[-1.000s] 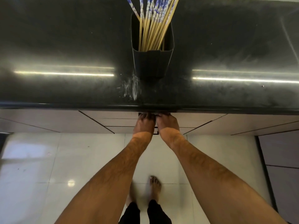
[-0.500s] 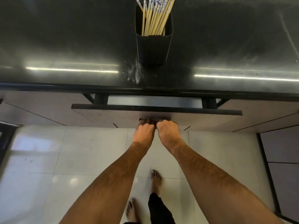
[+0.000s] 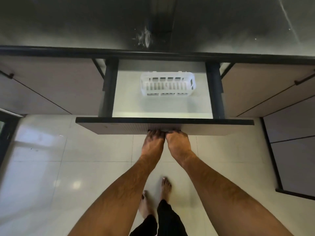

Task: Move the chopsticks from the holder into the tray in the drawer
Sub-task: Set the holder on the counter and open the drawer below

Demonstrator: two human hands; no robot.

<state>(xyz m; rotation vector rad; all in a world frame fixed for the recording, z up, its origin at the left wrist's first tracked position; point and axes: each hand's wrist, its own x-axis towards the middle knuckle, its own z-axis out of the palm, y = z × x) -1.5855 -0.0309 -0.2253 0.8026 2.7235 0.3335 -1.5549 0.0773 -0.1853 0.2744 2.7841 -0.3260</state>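
The drawer (image 3: 163,126) stands pulled out below the black countertop (image 3: 68,28). A white slotted plastic tray (image 3: 167,86) lies empty on the drawer's pale floor, toward the back right. My left hand (image 3: 153,143) and my right hand (image 3: 178,143) sit side by side, fingers hooked under the lower edge of the drawer front at its middle. Only the dark lower part of the chopstick holder (image 3: 162,16) shows at the top edge. The chopsticks are out of view.
Closed cabinet fronts (image 3: 51,86) flank the drawer on both sides, and a further cabinet (image 3: 293,150) stands at the right. Below is a glossy white tiled floor (image 3: 51,167) with my bare feet (image 3: 158,196) on it.
The drawer has slid from shut to far out, with both hands pulling its front toward me. The tray inside has come into view. The holder has moved up out of frame.
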